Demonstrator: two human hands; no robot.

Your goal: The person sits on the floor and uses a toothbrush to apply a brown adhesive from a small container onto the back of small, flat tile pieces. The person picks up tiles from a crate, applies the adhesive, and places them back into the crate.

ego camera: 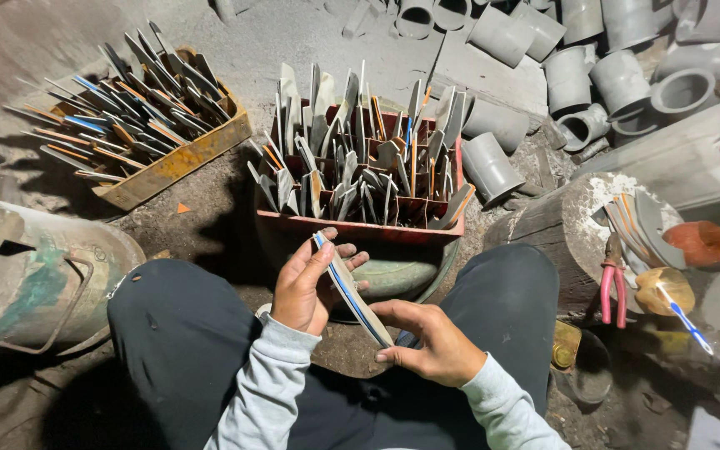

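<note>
Two hands, one flat blade held between them, centre-bottom of frame.

Head view: left hand [303,287] wraps the upper end of the blade [350,289], right hand [431,342] pinches its lower end w/ fingertips, so it spans knee to knee for a close look. Red crate [352,227] just above holds similar blades upright in slots; yellow tray [178,158] upper left fans more. Pink pliers [612,287] right, on a stump. No labels legible, poss. too dim.

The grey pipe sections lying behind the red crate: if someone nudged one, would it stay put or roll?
The grey pipe sections are round and hollow, so one lying on its side would probably roll when nudged. Those standing on end look steadier but might tip. They seem thin-walled, so likely light for their size. The uneven dirt floor would probably stop any roll quickly.
</note>
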